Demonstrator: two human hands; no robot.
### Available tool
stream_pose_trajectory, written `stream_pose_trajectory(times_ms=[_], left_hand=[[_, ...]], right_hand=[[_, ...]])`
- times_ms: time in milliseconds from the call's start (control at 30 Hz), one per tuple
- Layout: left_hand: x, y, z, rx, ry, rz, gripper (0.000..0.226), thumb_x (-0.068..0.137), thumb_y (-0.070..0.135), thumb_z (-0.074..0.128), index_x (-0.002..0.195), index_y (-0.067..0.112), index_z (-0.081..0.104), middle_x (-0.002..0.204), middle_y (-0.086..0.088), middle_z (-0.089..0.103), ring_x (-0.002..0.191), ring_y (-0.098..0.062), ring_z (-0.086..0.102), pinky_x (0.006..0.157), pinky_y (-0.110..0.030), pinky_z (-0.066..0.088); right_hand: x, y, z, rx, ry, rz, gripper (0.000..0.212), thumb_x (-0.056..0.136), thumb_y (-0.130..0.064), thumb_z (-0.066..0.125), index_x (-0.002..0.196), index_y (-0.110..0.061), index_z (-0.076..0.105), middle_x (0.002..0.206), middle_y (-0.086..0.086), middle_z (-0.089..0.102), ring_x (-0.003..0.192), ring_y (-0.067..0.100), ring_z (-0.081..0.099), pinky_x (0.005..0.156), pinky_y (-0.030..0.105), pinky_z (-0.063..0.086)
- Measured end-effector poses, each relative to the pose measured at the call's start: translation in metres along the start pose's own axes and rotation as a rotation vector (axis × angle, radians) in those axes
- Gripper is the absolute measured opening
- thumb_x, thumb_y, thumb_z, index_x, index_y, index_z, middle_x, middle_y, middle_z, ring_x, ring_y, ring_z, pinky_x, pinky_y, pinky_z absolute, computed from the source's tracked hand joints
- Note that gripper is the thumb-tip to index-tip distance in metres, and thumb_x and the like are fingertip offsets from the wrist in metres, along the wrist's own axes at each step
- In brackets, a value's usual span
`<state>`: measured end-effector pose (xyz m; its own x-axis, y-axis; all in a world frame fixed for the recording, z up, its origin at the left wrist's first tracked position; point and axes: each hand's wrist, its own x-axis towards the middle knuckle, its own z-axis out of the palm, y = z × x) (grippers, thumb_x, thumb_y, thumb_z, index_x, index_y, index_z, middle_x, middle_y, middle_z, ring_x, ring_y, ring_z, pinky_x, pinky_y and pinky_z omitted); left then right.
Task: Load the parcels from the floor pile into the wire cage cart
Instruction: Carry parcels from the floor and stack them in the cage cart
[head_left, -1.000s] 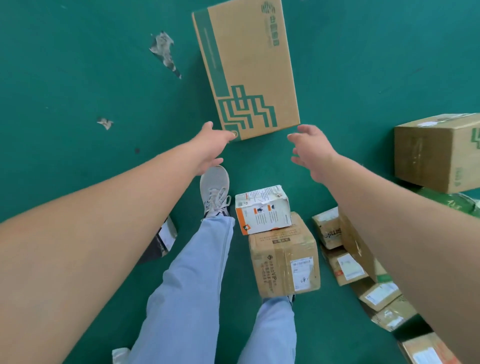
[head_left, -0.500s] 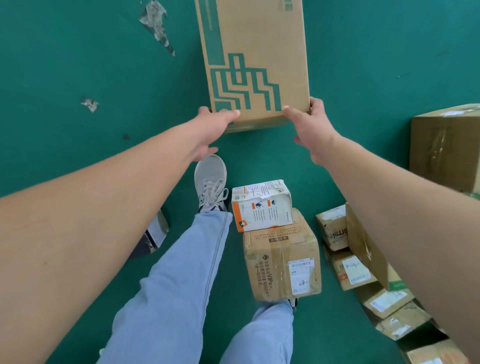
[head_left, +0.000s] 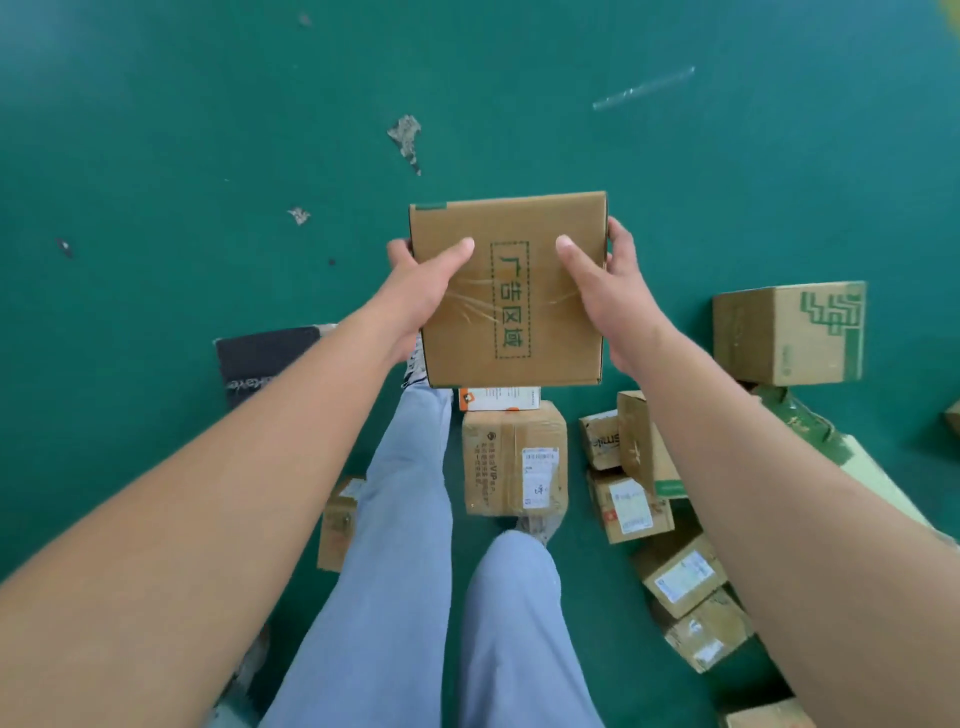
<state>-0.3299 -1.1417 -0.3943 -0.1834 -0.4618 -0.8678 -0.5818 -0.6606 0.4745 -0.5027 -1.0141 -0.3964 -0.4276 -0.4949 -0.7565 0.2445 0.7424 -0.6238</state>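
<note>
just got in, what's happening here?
A person is holding a brown cardboard box with both hands, left hand and right hand gripping opposite sides, thumbs on the face toward the camera. It is off the green floor, above their legs. More parcels lie on the floor to the right. No cage cart is in view.
</note>
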Motion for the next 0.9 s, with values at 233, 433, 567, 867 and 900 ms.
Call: stream_pose_trajectory(times_ms=[233,433,567,867,900], left_hand=[[-0.233,-0.039,-0.022,-0.171,0.11,0.118,0.066,0.093,0.052,0.068,0.14,0.029,0.026,0.127,0.003,0.06,0.114,-0.019,0.061,0.103,-0.051,0.048],[-0.381,-0.083,-0.04,-0.32,0.193,0.181,0.07,0.095,0.047,0.068,0.15,0.031,0.027,0.131,0.005,0.06,0.114,-0.016,0.06,0.097,-0.044,0.047],[-0.449,-0.133,-0.054,-0.424,0.248,0.16,0.074,0.092,0.054,0.069,0.151,0.034,0.029,0.13,0.008,0.062,0.114,-0.018,0.061,0.102,-0.048,0.047],[-0.571,-0.278,-0.079,-0.771,0.453,0.061,0.062,0.098,0.046,0.064,0.149,0.032,0.033,0.123,0.008,0.061,0.105,-0.012,0.059,0.073,-0.036,0.044],[-0.582,-0.293,-0.081,-0.79,0.484,0.066,0.063,0.098,0.047,0.064,0.15,0.031,0.032,0.123,0.01,0.06,0.104,-0.01,0.057,0.075,-0.036,0.042]], right_hand=[[-0.216,-0.032,-0.019,-0.139,-0.072,-0.174,0.08,0.087,-0.068,0.057,0.153,-0.054,0.014,0.153,-0.013,0.044,0.129,0.017,0.053,0.111,0.054,0.043],[-0.346,-0.057,-0.024,-0.324,-0.094,-0.264,0.079,0.096,-0.059,0.059,0.159,-0.044,0.014,0.152,-0.01,0.045,0.126,0.018,0.051,0.106,0.043,0.041],[-0.411,-0.067,-0.003,-0.483,-0.162,-0.323,0.077,0.096,-0.059,0.058,0.159,-0.039,0.018,0.144,-0.01,0.05,0.118,0.019,0.054,0.101,0.043,0.044],[-0.528,-0.018,0.094,-0.784,-0.418,-0.388,0.08,0.093,-0.057,0.061,0.157,-0.035,0.018,0.137,-0.002,0.053,0.113,0.027,0.061,0.101,0.056,0.05],[-0.539,-0.007,0.103,-0.786,-0.438,-0.388,0.082,0.091,-0.057,0.063,0.156,-0.035,0.019,0.137,-0.002,0.053,0.113,0.027,0.061,0.101,0.056,0.051]])
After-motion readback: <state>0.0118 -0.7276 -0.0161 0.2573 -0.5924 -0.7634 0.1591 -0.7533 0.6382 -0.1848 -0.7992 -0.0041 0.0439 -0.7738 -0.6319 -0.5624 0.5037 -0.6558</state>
